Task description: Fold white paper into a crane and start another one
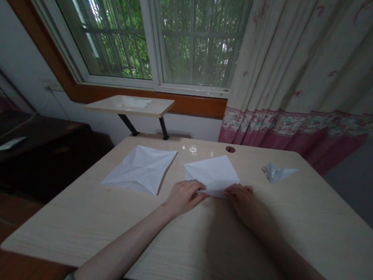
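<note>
A white sheet of paper [214, 173] lies on the desk with its near edge lifted and partly folded. My left hand [186, 194] pinches that edge at its left end, thumb below and fingers above. At the right end, my right hand [240, 199] has its fingers closed on the same edge. Left of my hands rests a second white paper [140, 168], spread out and marked with crossing creases. To the right stands a small folded paper crane [277, 172], apart from my right hand.
The pale wooden desk [151, 241] has a round cable hole [230, 149] near its back edge. A raised shelf [105, 103] on black legs carries more white paper [137, 103]. Behind are a barred window and a patterned curtain [276, 78]. A dark table [43, 136] stands at left.
</note>
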`<state>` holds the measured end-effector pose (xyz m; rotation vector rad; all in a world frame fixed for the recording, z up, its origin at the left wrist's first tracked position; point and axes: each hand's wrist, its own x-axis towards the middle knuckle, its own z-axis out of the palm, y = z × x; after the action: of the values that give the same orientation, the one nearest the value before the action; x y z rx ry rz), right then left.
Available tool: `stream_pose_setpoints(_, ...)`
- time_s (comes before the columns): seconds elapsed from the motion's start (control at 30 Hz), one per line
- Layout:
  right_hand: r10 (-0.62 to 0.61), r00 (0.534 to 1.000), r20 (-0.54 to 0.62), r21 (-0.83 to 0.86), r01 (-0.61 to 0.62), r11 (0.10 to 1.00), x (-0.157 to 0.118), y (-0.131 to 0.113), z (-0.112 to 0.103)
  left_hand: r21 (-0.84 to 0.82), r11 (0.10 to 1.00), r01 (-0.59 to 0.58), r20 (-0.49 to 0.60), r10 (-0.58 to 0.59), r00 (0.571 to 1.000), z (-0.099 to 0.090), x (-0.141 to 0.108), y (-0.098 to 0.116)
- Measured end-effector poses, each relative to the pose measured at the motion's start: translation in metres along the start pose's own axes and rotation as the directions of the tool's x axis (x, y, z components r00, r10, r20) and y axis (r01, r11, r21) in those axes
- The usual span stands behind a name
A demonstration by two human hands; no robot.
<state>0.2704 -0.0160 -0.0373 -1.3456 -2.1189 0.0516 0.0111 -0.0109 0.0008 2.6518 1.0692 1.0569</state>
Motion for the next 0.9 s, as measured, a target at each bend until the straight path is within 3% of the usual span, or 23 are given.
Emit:
stream_pose_setpoints(0.17, 0.008, 1.0, 0.029, 0.043, -0.009, 0.999, -0.001, 0.0, 0.001, 0.007, 0.999, 0.048, -0.042, -0.048, 0.998, -0.002, -0.001, 0.0)
stream_pose_setpoints(0.33, 0.049, 0.998, 0.035, 0.116, -0.052, 0.992, -0.002, -0.002, 0.004, 0.011, 0.995, 0.103, -0.161, -0.1, 0.982, 0.0, -0.003, -0.002)
stream_pose_setpoints(0.57, 0.06, 0.998, 0.029, 0.143, -0.064, 0.988, -0.002, -0.008, 0.004, 0.117, 0.991, -0.07, -0.376, 0.109, 0.92, 0.004, -0.004, 0.0)
stream_pose_setpoints(0.77, 0.072, 0.995, 0.065, 0.166, -0.082, 0.983, 0.0, -0.01, 0.001, 0.15, 0.926, -0.346, -0.29, 0.376, 0.88, -0.001, -0.005, 0.004)
stream_pose_setpoints(0.9, 0.048, 0.999, 0.026, 0.144, -0.051, 0.988, 0.0, -0.01, 0.001, 0.098, 0.887, -0.452, -0.098, 0.46, 0.882, -0.002, -0.005, 0.006)
